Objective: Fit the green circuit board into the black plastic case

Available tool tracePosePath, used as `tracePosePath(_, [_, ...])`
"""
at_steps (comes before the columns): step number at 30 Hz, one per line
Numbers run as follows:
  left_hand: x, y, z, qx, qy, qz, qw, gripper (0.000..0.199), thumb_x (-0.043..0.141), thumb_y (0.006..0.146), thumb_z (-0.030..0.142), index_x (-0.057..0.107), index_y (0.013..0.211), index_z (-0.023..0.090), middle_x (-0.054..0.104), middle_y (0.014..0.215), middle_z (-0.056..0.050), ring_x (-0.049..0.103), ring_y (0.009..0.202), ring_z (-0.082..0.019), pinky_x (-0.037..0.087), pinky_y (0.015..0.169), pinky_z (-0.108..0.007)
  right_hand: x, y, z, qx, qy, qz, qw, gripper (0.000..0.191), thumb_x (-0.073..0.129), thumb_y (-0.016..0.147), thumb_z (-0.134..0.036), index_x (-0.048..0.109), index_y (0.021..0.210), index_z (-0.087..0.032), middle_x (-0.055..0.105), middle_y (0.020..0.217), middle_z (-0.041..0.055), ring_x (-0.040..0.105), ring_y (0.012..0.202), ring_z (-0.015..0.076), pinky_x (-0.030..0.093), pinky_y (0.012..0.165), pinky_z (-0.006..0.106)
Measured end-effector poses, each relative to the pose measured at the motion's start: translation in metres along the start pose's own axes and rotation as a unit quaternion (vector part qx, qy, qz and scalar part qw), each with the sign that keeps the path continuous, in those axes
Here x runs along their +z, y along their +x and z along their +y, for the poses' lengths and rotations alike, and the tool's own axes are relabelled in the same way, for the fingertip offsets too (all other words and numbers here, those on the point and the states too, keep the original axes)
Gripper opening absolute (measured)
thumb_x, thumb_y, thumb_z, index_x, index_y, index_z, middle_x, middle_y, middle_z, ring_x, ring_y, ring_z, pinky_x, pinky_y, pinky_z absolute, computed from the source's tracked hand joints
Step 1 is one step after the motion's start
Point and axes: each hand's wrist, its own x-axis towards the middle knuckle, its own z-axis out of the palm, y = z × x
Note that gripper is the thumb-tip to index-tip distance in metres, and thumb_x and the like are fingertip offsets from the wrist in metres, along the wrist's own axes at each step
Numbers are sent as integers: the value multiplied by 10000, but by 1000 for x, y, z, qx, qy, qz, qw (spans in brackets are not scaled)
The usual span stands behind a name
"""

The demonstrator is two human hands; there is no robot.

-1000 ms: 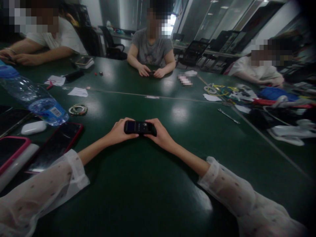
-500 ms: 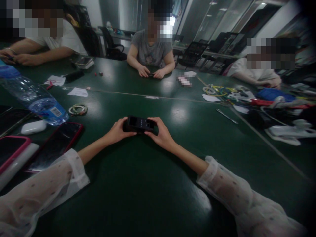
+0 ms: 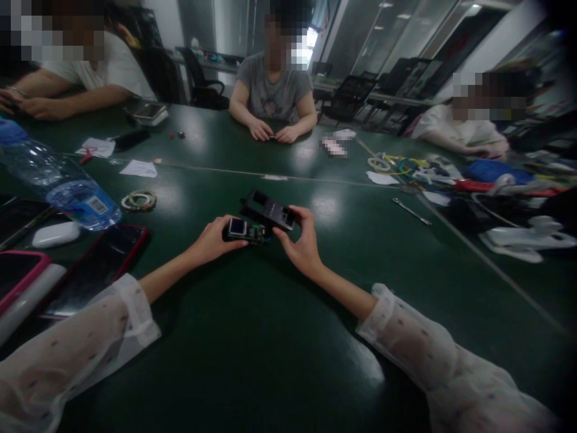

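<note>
A shared office or meeting room is suggested by the long green table (image 3: 225,355), black swivel chairs (image 3: 202,81) and glass partitions (image 3: 374,45) shown.

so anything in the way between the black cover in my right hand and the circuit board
Nothing visible: the black cover in your right hand is close beside the circuit board in your left hand; whether they touch is unclear.
</note>
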Motion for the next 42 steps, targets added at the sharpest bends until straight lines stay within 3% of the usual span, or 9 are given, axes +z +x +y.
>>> tracePosePath(11, [-4,-3,7,-3,30,-3,1000,508,693,733,501,552,1148,245,581,1157,-81,529,1113,-285,439,917,-465,8,2,30,122,24,33,992,471,644,819,-339,358,1179,-238,504,1157,90,546,1088,239,474,970,462])
tracePosePath(15, [-4,-2,7,-5,32,-1,999,498,693,733,495,552,1137,241,581,1146,-80,540,1090,-284,443,905,-463,8,1,36,145,32,-17,989,476,664,796,-320,376,1161,-218,507,1152,106,560,1059,251,497,934,473])
tracePosePath(18, [-3,-2,7,0,36,2,999,505,697,732,498,550,1136,234,585,1131,-79,546,1071,-277,451,892,-449,9,1,40,138,21,-44,989,496,671,779,-285,382,1175,-213,502,1156,107,553,1071,261,490,940,489])
tracePosePath(24, [-3,-1,6,28,45,4,999,510,710,733,445,538,1167,240,586,1163,-76,526,1108,-280,423,936,-460,10,2,37,85,-55,-38,994,648,700,732,-224,362,1285,-201,438,1208,129,491,1134,286,447,995,517])
tracePosePath(33, [-4,-2,5,32,44,-8,998,518,706,736,433,537,1192,254,580,1191,-73,518,1123,-288,420,933,-477,8,0,43,95,-37,-27,994,476,661,798,-255,466,1233,-232,502,1191,106,535,1115,274,479,968,523])
tracePosePath(38, [-4,-2,4,36,48,-9,998,519,703,743,426,525,1199,254,573,1207,-69,514,1134,-284,415,945,-475,5,1,27,95,2,4,995,489,576,881,-371,390,1318,-258,495,1254,111,524,1157,262,488,978,491])
tracePosePath(42, [-1,1,-1,25,55,0,998,549,719,722,416,515,1201,242,567,1214,-86,515,1144,-295,417,946,-481,2,1,7,39,34,-47,998,508,543,904,-388,353,1367,-296,457,1301,98,489,1210,261,484,996,472])
